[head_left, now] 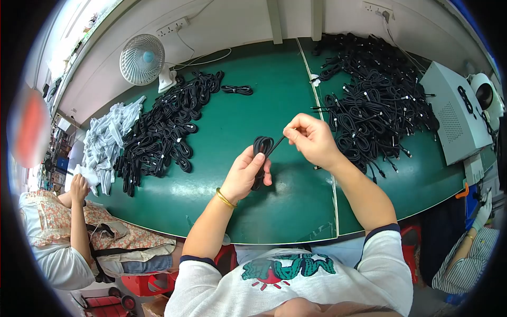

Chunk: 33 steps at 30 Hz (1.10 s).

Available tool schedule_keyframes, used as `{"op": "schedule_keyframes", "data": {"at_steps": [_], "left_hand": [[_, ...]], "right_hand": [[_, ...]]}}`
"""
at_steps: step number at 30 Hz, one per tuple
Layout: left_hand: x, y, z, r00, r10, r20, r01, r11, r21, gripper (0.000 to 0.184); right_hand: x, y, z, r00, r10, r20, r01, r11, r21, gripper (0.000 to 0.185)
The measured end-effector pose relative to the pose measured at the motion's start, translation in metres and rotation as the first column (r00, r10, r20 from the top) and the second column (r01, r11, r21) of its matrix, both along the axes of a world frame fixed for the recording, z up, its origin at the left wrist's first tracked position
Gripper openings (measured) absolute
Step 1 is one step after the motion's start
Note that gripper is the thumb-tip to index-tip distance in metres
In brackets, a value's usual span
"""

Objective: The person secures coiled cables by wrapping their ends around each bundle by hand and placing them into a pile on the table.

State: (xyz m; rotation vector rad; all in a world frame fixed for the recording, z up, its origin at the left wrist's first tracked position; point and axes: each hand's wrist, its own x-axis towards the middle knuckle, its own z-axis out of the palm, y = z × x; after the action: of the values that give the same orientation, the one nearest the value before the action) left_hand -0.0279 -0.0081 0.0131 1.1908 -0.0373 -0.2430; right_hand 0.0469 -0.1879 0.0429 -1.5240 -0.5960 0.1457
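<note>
A coiled black cable [262, 146] is gripped in my left hand [246, 173], thumb pressed across its loops, above the green table. My right hand [311, 138] pinches one end of this cable, which runs straight from the coil up to my fingertips. To the right lies a large heap of black cables [377, 105] with silver connector ends. On the left, bundled black cables [163, 127] are piled in a long row. A single bundled cable [237, 90] lies apart near the back of the table.
A small fan [142, 59] stands at the back left. Beside the bundles is a pile of white bags [111, 134], where a co-worker's hand [79, 185] holds a white piece. A grey metal box [454, 113] stands at right. Another person's gloved hand [482, 212] shows at far right.
</note>
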Motion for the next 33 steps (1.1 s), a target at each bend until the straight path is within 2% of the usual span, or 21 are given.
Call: {"op": "schedule_keyframes", "data": {"at_steps": [3,6,7,8,10,12,14,18,20,21,25,26,28,30,31,33], "left_hand": [[-0.001,0.002,0.000,0.998,-0.060,0.008,0.060,0.997,0.052,0.023],[-0.005,0.002,0.007,0.996,-0.083,-0.022,0.084,0.994,0.065,0.026],[-0.006,0.002,0.007,0.991,-0.129,-0.024,0.129,0.992,-0.013,0.024],[-0.005,0.003,0.007,0.992,-0.127,-0.020,0.127,0.992,-0.013,0.024],[-0.003,0.003,0.005,0.968,-0.244,0.052,0.249,0.931,-0.267,0.025],[-0.003,0.002,0.004,0.974,-0.222,0.055,0.228,0.929,-0.292,0.020],[-0.004,0.001,0.004,0.995,-0.080,0.055,0.074,0.993,0.096,0.015],[-0.007,0.005,0.009,0.994,-0.087,0.064,0.085,0.996,0.035,0.016],[-0.009,0.002,0.010,0.997,-0.064,0.052,0.060,0.995,0.074,0.016],[-0.010,0.003,0.010,0.996,-0.081,0.037,0.078,0.993,0.094,0.016],[-0.012,0.002,0.008,0.997,-0.081,0.016,0.079,0.991,0.105,0.016],[-0.012,0.002,0.008,0.996,-0.082,0.022,0.079,0.991,0.107,0.016],[-0.006,0.004,0.003,1.000,0.006,0.005,-0.006,1.000,0.000,0.017],[0.003,0.006,0.004,0.982,0.187,-0.010,-0.186,0.967,-0.173,0.017],[0.009,0.008,0.004,0.953,0.302,-0.028,-0.299,0.918,-0.260,0.017],[0.014,0.021,-0.001,0.929,0.368,-0.029,-0.333,0.800,-0.498,0.017]], "right_hand": [[0.004,-0.005,0.003,1.000,-0.027,0.010,0.026,0.998,0.064,0.007],[0.004,-0.010,0.014,0.994,0.027,-0.104,-0.029,0.999,-0.022,0.009],[0.004,-0.009,0.014,0.994,0.029,-0.103,-0.032,0.999,-0.022,0.009],[0.003,-0.009,0.012,0.987,0.081,-0.141,-0.084,0.996,-0.019,0.009],[-0.001,-0.007,0.011,0.957,0.208,-0.201,-0.219,0.975,-0.036,0.012],[-0.008,0.000,0.009,0.943,0.270,-0.197,-0.276,0.961,-0.006,0.011],[-0.012,0.002,0.009,0.933,0.294,-0.210,-0.301,0.954,-0.004,0.011],[-0.014,-0.003,0.019,0.918,0.322,-0.233,-0.343,0.938,-0.055,0.009],[-0.013,-0.005,0.019,0.938,0.338,-0.071,-0.345,0.911,-0.225,0.007],[-0.014,-0.003,0.016,0.944,0.327,0.046,-0.309,0.924,-0.225,0.005],[-0.016,0.003,0.003,0.928,0.372,0.012,-0.363,0.913,-0.187,0.004],[-0.017,0.006,0.001,0.940,0.336,-0.062,-0.341,0.931,-0.133,0.005],[-0.016,0.014,-0.007,0.927,0.279,-0.251,-0.299,0.953,-0.043,0.012],[-0.021,0.027,-0.018,0.971,0.143,-0.190,-0.156,0.986,-0.059,0.025],[-0.024,0.029,-0.020,0.996,0.090,0.009,-0.088,0.987,-0.136,0.041],[-0.030,0.026,-0.019,0.943,0.178,0.281,-0.075,0.937,-0.342,0.051]]}}
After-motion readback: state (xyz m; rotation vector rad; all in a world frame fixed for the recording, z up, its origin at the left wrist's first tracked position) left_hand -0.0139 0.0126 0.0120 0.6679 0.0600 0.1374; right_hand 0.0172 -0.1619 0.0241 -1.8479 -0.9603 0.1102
